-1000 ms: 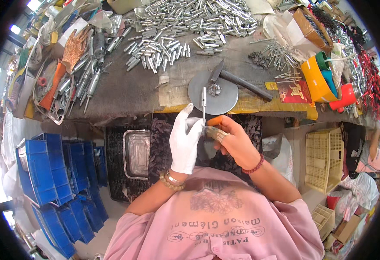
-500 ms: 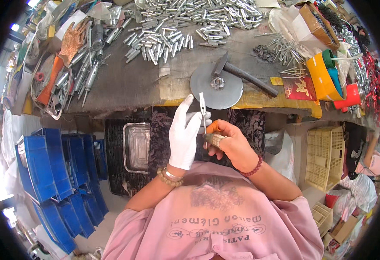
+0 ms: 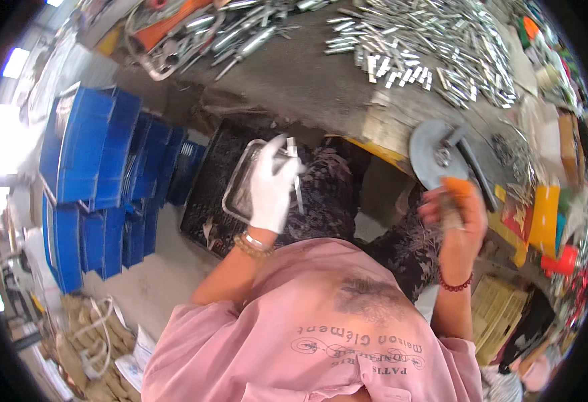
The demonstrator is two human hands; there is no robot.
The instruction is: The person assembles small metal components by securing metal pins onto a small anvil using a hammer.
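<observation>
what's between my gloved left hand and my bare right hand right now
In the head view, between the left hand and the right hand lies only your lap in dark patterned fabric; no tool or part sits there.

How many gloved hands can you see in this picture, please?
1: the left hand wears a white glove and holds a thin metal rod over the lap. The right hand, near the workbench, is bare.

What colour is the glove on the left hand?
White. The glove covers the left hand, which holds a thin metal piece; the head view shows it clearly.

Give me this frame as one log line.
left hand: gloved, holds thin metal rod over clear tray | right hand: bare, raised beside grey disc, grips small blurred item
</observation>
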